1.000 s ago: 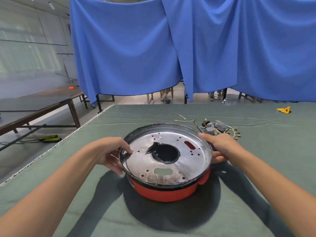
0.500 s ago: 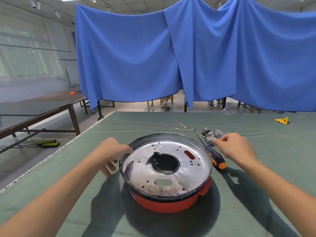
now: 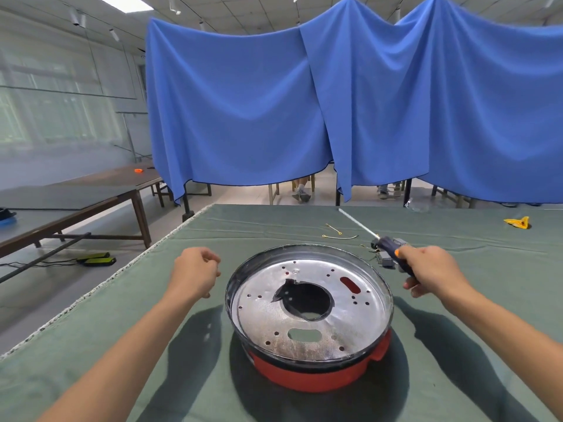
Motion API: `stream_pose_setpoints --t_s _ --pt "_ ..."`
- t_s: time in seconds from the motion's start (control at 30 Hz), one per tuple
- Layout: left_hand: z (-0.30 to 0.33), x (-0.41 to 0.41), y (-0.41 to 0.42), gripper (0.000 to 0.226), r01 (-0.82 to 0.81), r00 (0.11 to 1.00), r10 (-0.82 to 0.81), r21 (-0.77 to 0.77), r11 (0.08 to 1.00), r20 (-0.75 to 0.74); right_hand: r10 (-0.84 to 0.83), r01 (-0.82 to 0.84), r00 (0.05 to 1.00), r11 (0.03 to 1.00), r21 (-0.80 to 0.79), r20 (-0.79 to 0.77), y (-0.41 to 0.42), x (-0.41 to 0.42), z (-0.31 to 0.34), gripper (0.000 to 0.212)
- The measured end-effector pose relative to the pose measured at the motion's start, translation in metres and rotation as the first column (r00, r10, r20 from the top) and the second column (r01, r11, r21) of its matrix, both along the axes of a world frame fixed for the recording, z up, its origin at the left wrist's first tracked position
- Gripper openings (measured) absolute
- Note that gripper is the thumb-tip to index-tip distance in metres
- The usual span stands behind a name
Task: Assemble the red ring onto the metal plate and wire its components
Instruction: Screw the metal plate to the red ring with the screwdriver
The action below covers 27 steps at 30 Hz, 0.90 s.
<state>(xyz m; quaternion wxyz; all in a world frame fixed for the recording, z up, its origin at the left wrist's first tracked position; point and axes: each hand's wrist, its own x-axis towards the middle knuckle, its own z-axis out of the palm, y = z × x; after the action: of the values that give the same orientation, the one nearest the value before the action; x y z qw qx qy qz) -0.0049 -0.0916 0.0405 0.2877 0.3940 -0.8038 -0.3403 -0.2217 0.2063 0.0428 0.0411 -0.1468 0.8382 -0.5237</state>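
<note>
Red ring (image 3: 316, 374) is sitting under the metal plate (image 3: 310, 312) on the green cloth. Right of the plate, the right hand (image 3: 432, 274) is gripping a screwdriver (image 3: 393, 251), its shaft pointing up and away from the plate. Left of it, the left hand (image 3: 195, 274) is hovering, loosely curled, holding nothing.

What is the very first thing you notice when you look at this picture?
The shiny round metal plate full of little holes, sitting on a red ring in the middle of the green table, grabs the eye first. Next comes the right hand, gripping a screwdriver that points away beside the plate. Behind everything hang big blue curtains.
</note>
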Motion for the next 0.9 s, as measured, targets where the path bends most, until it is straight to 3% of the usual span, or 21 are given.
stream_pose_setpoints --t_s 0.1,0.33,0.47,0.67,0.83,0.9 --pt "-0.024 0.007 -0.017 0.025 -0.093 0.996 0.094 -0.052 0.994 0.008 0.062 -0.069 0.994 0.995 -0.073 -0.095 -0.01 0.016 0.023 0.033" --pt "-0.058 0.025 -0.029 0.033 -0.28 0.96 0.277 -0.07 0.957 -0.047 0.205 -0.207 0.967 0.978 0.0 -0.153 -0.06 0.054 0.045 0.027" --pt "-0.059 0.024 -0.039 0.029 -0.267 0.96 0.273 -0.089 0.96 0.063 0.265 -0.268 0.954 0.963 -0.004 -0.142 -0.091 0.073 0.048 0.027" --pt "-0.061 0.015 -0.046 0.026 -0.191 0.931 0.258 -0.256 0.948 0.26 0.295 -0.292 0.945 0.955 0.043 -0.142 -0.124 0.088 0.051 0.028" --pt "-0.063 0.01 -0.051 0.016 -0.158 0.944 0.243 -0.341 0.927 0.223 0.317 -0.313 0.938 0.949 0.049 -0.138 -0.136 0.093 0.051 0.026" --pt "-0.063 0.01 -0.052 0.013 -0.171 0.968 0.217 -0.306 0.936 0.124 0.322 -0.318 0.937 0.947 0.054 -0.139 -0.137 0.096 0.05 0.026"
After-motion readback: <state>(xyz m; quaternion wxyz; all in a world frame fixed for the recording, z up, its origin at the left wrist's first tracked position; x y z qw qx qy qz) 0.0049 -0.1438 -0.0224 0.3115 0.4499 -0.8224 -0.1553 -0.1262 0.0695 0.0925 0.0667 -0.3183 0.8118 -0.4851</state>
